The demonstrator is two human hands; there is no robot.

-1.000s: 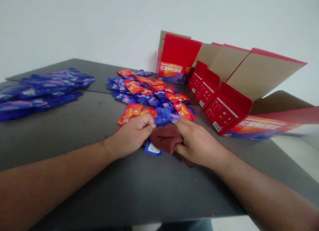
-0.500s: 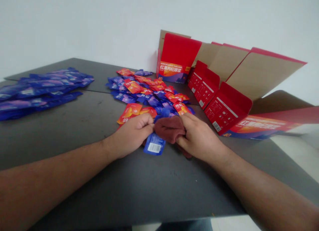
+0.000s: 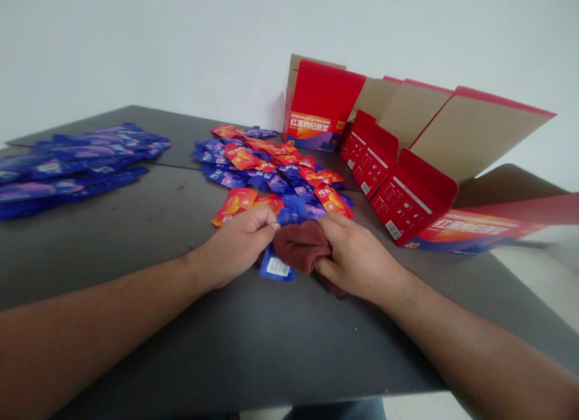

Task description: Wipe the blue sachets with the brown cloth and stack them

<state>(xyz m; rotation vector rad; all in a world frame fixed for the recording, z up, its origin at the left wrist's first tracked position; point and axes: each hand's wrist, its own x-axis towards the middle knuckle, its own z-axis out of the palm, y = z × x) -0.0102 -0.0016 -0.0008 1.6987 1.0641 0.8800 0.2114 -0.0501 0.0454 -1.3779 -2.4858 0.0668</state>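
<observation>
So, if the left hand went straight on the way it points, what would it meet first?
Past the blue pouch at the left hand, most likely the brown cloth held by the right hand; it looks close, but depth is unclear.

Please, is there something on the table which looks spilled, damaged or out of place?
No spill or damage stands out; only the middle pile of red and blue sachets lies jumbled, at mixed angles.

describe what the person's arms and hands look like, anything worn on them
The left forearm and right forearm are bare as far as the view shows: no sleeves, watch or bracelet. The left hand and right hand are ungloved. No ring shows, though some fingers are hidden. The picture is too soft to tell small markings.
</observation>
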